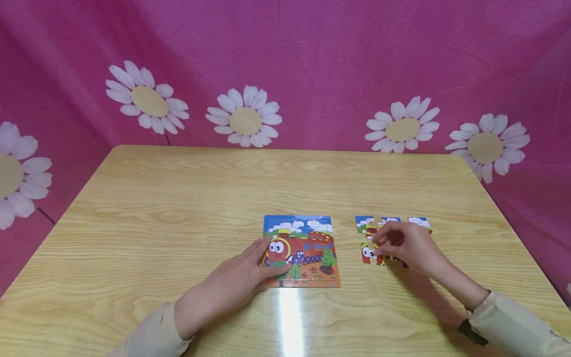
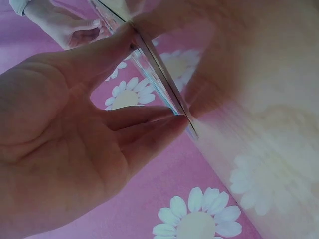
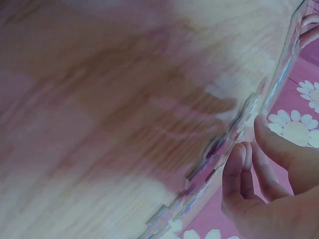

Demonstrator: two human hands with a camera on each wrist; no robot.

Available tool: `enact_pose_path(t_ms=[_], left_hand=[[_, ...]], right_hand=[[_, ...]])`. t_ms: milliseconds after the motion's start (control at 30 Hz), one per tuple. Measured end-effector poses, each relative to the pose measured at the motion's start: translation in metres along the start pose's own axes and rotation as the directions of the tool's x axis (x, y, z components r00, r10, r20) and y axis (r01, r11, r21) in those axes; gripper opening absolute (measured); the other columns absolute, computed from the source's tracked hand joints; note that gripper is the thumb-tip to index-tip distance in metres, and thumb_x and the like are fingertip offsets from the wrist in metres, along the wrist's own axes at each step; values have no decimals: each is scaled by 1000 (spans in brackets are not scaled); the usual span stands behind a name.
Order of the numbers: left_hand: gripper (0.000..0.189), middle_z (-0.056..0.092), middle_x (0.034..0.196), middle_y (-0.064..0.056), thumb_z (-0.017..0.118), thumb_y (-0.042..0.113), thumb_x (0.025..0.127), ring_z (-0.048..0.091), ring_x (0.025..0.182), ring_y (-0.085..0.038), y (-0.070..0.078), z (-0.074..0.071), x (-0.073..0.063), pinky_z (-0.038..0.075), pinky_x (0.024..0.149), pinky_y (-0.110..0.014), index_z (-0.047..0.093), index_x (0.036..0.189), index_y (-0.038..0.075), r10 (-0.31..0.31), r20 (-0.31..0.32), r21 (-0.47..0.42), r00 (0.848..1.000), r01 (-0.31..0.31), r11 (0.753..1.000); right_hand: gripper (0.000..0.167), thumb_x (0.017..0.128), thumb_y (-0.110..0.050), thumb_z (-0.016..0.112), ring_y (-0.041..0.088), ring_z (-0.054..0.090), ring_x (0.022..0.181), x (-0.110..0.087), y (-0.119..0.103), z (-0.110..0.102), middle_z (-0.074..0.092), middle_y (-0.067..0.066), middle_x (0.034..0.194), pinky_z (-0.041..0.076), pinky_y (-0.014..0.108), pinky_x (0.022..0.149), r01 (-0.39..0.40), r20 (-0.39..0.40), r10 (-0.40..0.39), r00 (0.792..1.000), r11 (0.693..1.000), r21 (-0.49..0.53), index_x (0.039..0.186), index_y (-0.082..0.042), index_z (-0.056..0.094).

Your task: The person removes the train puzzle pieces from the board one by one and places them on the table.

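Note:
A square picture puzzle (image 1: 312,228) showing a red cartoon train under a blue sky lies on the wooden table. My left hand (image 1: 241,272) rests at its left side, thumb laid over the lower left of the picture and fingers along the left edge. In the left wrist view the fingertips and thumb touch the rim of the thin board (image 2: 159,74). To the right, my right hand (image 1: 412,248) hovers over a group of loose puzzle pieces (image 1: 368,254), partly hiding them. Its bent fingers and thumb stand apart close above the pieces, seen edge-on in the right wrist view.
The light wooden table (image 1: 178,198) stretches around the puzzle and pieces. Behind it hangs a pink cloth (image 1: 312,59) with large white daisies, which also covers the left and right sides. A bright reflection lies on the tabletop just in front of the puzzle.

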State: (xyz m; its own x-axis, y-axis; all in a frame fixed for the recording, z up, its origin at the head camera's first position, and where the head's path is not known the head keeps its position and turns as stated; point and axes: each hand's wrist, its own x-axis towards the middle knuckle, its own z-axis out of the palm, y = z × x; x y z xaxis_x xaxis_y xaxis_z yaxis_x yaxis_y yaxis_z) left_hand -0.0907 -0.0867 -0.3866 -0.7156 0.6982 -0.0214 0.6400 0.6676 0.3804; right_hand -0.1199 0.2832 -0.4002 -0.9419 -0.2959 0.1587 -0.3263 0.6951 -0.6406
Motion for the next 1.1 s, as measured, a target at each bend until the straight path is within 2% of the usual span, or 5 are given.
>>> enact_pose_path(t_ms=[233,367,500,733,1100], left_hand=[[38,43,145,-25,65,21,96,43,134,-37,2,2,3,45,101,-45,63,133,15,111,-37,71,993,-108,992],[42,50,140,-20,66,19,95,51,128,-30,6,6,9,48,97,-39,58,136,12,203,-84,139,976,-190,972],[39,52,139,-17,63,22,97,52,126,-27,18,11,16,52,91,-37,59,136,16,253,-65,197,965,-236,952],[37,46,147,-17,59,24,99,46,133,-28,31,15,16,53,89,-40,60,137,24,229,47,218,972,-233,948],[46,43,150,-16,67,24,94,40,138,-28,34,16,17,54,84,-40,58,138,19,191,101,177,976,-207,962]], right_hand=[[16,76,-1,82,6,62,65,0,-10,2,70,-2,78,50,22,56,-41,41,39,998,998,47,88,-4,72],[15,79,-1,80,8,63,67,-2,-23,10,70,-1,79,51,23,58,-82,79,74,994,990,111,92,-2,72],[19,81,-4,78,9,62,70,-3,-40,23,67,-1,80,51,23,63,-139,134,116,984,975,173,98,0,71],[24,82,-11,80,12,54,70,3,-66,48,61,-1,81,47,22,61,-142,213,103,972,974,178,100,0,69],[23,77,-12,84,13,47,65,14,-76,55,54,-2,73,38,22,55,-167,252,135,958,980,110,88,-4,66]])
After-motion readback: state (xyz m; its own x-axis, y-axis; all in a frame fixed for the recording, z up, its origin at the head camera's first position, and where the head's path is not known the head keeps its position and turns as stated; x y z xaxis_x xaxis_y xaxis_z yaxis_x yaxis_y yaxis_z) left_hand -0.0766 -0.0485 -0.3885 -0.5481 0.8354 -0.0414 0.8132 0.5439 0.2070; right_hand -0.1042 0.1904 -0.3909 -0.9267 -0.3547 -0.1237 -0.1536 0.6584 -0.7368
